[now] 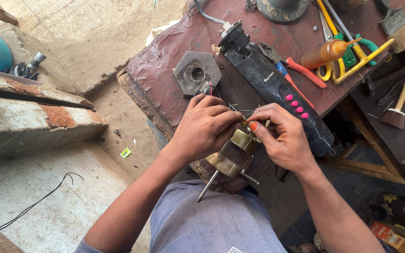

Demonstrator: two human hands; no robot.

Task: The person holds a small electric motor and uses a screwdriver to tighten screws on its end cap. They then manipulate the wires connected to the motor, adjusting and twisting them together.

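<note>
Head view:

- The left hand (207, 129) is curled shut over the top end of a small brass-coloured fan motor (234, 155), fingers bent down around its thin wires (240, 111).
- The right hand (282, 136) meets it from the other side, thumb and forefinger pinched together on the wires at the motor's top (one nail is painted orange).
- The motor sits tilted at the near edge of the worktop (165, 70), its steel shaft (207, 186) pointing down towards the person's grey shirt (212, 225).
- Just beyond the motor lies a long black fan housing with pink push-buttons (277, 89), running diagonally away from it; the right hand rests against it.
- Beyond the motor and to its left, a hexagonal metal block with a round hole (197, 73) lies flat on the worktop.
- Further beyond the motor, to its right: red-handled pliers (301, 70), an orange squeeze bottle (326, 53), a yellow-framed tool (357, 58) and a paintbrush (404, 30).
- A smaller brush (396, 112) lies on a lower surface well to the right of the motor.
- Well to the left of the motor, a black cable (34, 204) trails over the concrete floor (48, 187).
</note>
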